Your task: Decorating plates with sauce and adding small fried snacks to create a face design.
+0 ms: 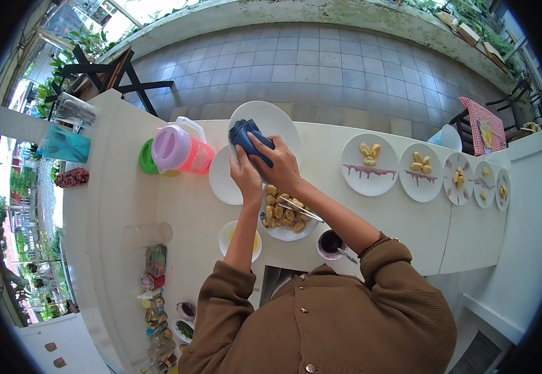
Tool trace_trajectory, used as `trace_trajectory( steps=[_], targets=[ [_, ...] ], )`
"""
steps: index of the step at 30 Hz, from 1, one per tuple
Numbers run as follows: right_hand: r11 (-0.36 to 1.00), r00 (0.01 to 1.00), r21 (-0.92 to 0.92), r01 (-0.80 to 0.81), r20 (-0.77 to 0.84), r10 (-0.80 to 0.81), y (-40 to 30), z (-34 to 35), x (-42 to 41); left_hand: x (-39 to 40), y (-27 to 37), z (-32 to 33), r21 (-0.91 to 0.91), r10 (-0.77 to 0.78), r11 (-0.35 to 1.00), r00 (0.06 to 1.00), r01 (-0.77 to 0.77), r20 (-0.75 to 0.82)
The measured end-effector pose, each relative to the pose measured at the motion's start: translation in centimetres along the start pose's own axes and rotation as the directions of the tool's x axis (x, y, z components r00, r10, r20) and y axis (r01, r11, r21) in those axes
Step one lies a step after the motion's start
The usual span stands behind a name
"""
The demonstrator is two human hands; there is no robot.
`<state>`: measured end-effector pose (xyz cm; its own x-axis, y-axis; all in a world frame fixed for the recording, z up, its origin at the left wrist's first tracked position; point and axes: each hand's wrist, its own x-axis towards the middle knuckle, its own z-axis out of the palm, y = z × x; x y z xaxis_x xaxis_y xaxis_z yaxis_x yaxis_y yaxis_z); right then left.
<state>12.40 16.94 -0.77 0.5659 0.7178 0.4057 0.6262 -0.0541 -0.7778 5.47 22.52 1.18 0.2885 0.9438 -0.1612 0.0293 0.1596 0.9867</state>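
Note:
Both of my hands are together on a bunched dark blue cloth point(248, 136). My right hand point(278, 162) has its fingers spread over the cloth's right side. My left hand point(246, 180) grips it from below and to the left. A white plate point(273, 114) shows behind the cloth and reaches past the counter's far edge; whether a hand also grips it is hidden. Under it, to the left, lies another white plate point(222, 180). Nearer me, a plate of browned oval pieces point(280, 212) holds metal tongs point(301, 209).
Several plated portions stand along the right, the nearest on a white plate with a dripped sauce line point(369, 183). A pink pitcher with lilac lid point(182, 149) stands left. Near my body are a yellow-filled bowl point(224, 238) and a dark sauce bowl point(329, 243) with a spoon point(347, 255).

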Motion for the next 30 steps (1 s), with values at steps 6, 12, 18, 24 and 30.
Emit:
trace_trajectory(
  steps=[6, 12, 18, 24, 30],
  targets=[
    [0.986, 0.976, -0.018, -0.163, -0.149, 0.159, 0.3, 1.4, 2.1, -0.7, 0.8, 1.0, 0.092, 0.164, 0.983, 0.985, -0.159, -0.053],
    [0.938, 0.918, -0.147, -0.313, -0.298, 0.26, 3.9, 2.3, 3.1, -1.6, 0.0, 0.9, 0.147, 0.2, 0.972, 0.975, -0.185, -0.098],
    [0.862, 0.859, -0.185, -0.473, -0.316, 0.403, 7.3, 1.5, 2.9, -1.6, -1.4, 0.5, 0.118, 0.135, 0.985, 0.986, -0.123, -0.099],
    [0.88, 0.878, 0.224, -0.42, -0.146, 0.456, 4.6, -1.5, 3.2, 0.3, -2.5, -0.5, -0.06, 0.003, 0.998, 0.994, -0.009, -0.105],
    [0.976, 0.992, 0.186, -0.115, 0.071, 0.103, -0.4, 0.2, 0.5, 0.0, -2.0, 0.3, -0.147, 0.013, 0.989, 1.0, -0.009, 0.025]
  ],
)
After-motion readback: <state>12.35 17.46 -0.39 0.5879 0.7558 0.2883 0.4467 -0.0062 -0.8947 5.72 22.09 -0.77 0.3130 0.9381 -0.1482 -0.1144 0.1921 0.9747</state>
